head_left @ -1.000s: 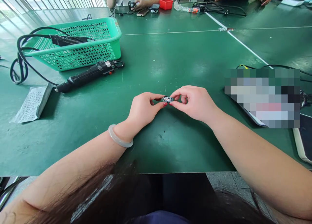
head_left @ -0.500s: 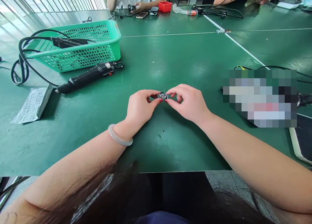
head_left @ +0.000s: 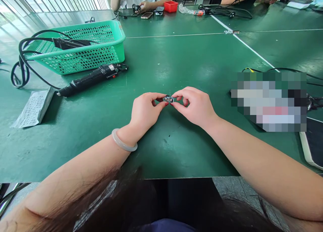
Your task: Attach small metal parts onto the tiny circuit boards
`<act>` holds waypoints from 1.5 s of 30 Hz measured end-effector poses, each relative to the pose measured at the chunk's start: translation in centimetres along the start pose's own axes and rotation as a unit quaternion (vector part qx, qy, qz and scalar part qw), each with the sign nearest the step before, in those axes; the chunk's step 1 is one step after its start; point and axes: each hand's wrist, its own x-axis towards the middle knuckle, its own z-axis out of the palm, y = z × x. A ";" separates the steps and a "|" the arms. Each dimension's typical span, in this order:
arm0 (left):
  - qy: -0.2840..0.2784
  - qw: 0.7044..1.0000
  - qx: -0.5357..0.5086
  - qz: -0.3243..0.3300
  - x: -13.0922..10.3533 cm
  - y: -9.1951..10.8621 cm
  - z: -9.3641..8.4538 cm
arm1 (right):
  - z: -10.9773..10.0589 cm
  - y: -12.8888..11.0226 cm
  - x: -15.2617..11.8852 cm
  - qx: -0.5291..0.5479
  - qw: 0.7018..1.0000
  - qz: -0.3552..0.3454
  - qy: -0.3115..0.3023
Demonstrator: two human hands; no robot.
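Observation:
A small circuit board point(head_left: 168, 99) is pinched between my two hands above the green table point(head_left: 161, 141). My left hand point(head_left: 146, 107) grips its left end between thumb and fingers. On its right end, my right hand point(head_left: 194, 104) holds it by the fingertips, thumb toward me. The board's upper face carries tiny parts too small to make out. A pale bangle point(head_left: 123, 141) circles my left wrist. Left of my hands lies a black electric screwdriver point(head_left: 92, 80).
A green plastic basket point(head_left: 83, 59) with a black cable and adapter stands at the left. Near it lies a folded paper with writing point(head_left: 34, 107). A blurred-out object point(head_left: 270, 102) and a dark device with a pale edge point(head_left: 313, 141) are at right. Two people sit across, near a red box point(head_left: 171, 6).
My hands and the circuit board are almost still. At the far right, the other person's hands have shifted slightly around a dark object.

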 end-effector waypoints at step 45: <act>0.029 0.924 0.287 -0.253 -9.2 -6.1 -15.3 | 0.2 0.3 0.3 0.057 0.992 0.066 -0.091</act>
